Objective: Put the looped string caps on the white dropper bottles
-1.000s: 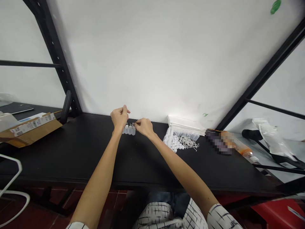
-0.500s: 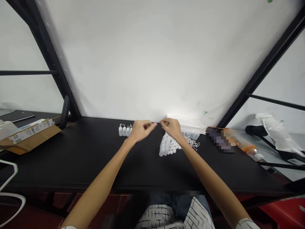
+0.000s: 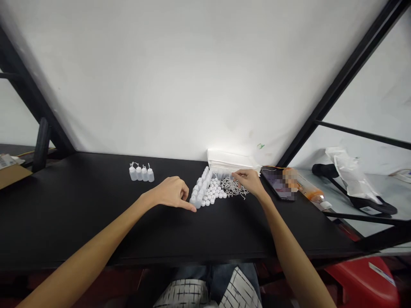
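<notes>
Rows of small white bottles (image 3: pixel 201 188) stand mid-table, with a cluster of loose white caps (image 3: pixel 213 192) beside them and a tangle of thin white cords (image 3: pixel 236 187) to the right. My left hand (image 3: pixel 176 194) is at the near left end of the bottle rows, thumb and fingers apart, nothing visible between them. Over the cords is my right hand (image 3: pixel 248 179), its fingers pinched together; what they hold, if anything, is too small to name. Several bottles with cords or nozzles on top (image 3: pixel 141 173) stand in a short row at the left.
A stack of white sheets or bags (image 3: pixel 233 160) lies against the wall behind the cords. To the right are a phone (image 3: pixel 278 185) and an orange-labelled bottle (image 3: pixel 308 190). A cardboard box (image 3: pixel 13 173) sits at the far left.
My hands have come apart: the left moved down to the near bottles, the right moved over the cords. The view has shifted to the right.
</notes>
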{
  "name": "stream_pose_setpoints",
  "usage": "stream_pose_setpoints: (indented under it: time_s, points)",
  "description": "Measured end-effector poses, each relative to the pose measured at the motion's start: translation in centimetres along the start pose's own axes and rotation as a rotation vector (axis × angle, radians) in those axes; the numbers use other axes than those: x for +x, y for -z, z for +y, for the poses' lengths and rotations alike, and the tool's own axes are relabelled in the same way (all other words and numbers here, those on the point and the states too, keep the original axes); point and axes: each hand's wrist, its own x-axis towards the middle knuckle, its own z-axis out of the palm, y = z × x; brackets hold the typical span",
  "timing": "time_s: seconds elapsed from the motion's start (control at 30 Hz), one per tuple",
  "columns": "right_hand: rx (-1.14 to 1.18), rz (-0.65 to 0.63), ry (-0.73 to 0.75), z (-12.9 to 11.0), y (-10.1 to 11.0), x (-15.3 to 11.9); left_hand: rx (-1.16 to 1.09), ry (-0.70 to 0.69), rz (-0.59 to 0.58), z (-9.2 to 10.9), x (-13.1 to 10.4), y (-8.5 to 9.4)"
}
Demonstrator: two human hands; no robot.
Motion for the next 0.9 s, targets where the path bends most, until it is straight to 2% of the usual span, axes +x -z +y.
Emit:
stream_pose_setpoints:
  time_s: [0.1, 0.2, 0.33, 0.43, 0.6, 0.9]
  points:
    - [-0.093, -0.057, 0.033, 0.1, 0.4, -0.2, -0.017, 0.006, -0.042, 0.0, 0.1, -0.4]
    - [-0.236, -0.048, 0.062, 0.0, 0.7, -0.4, -0.015, -0.007, -0.045, 0.0, 0.3, -0.8]
    - [-0.389, -0.047, 0.034, -0.2, 0.8, -0.5, -0.016, -0.003, -0.011, -0.2, 0.4, -0.9]
    - [-0.443, -0.086, 0.012, -0.3, 0.4, -0.5, -0.039, 0.022, -0.039, -0.4, 0.4, -0.8]
    - [-0.426, -0.087, -0.02, -0.3, -0.1, -0.6, -0.064, 0.013, -0.105, -0.5, 0.2, -0.4]
    - [-0.284, 0.015, -0.032, 0.4, 0.5, -0.3, -0.167, 0.0, -0.044, 0.8, -0.2, 0.8]
